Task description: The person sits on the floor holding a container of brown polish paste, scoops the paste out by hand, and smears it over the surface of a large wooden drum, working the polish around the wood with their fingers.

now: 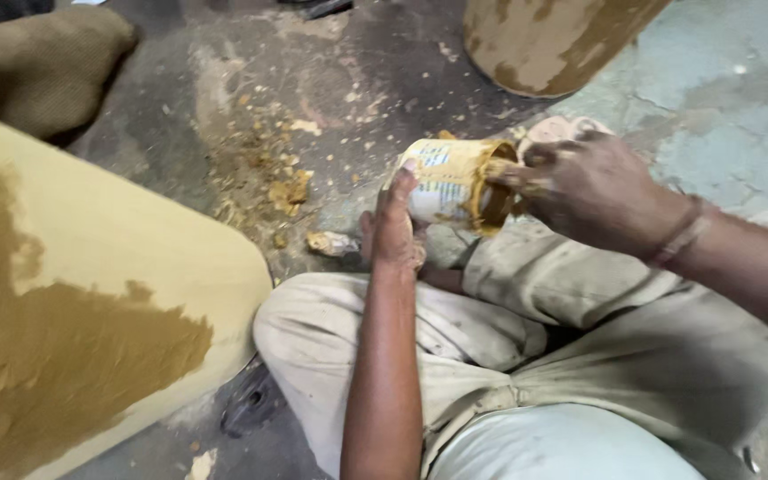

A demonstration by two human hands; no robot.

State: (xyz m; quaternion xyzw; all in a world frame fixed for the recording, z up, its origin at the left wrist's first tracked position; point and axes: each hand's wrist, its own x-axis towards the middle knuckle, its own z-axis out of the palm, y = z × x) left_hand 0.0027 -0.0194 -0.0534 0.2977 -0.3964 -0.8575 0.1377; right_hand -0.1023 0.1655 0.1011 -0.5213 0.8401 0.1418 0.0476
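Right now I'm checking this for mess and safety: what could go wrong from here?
1. The tin lies tilted on its side, steadied only by the left hand; it could slip and spill brown paste onto the trousers.
2. The right hand has fingers in the tin's mouth; its rim might cut them.

Paste-spattered concrete floor, scattered crumbs

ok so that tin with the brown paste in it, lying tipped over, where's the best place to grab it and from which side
Probably around the cylindrical wall of the tin, toward its closed end, coming from the left. The tin lies tilted with its open mouth facing right, where the right hand is digging into the paste, and the rim is smeared. The left hand already cups the wall there, its fingers wrapped over the curve.
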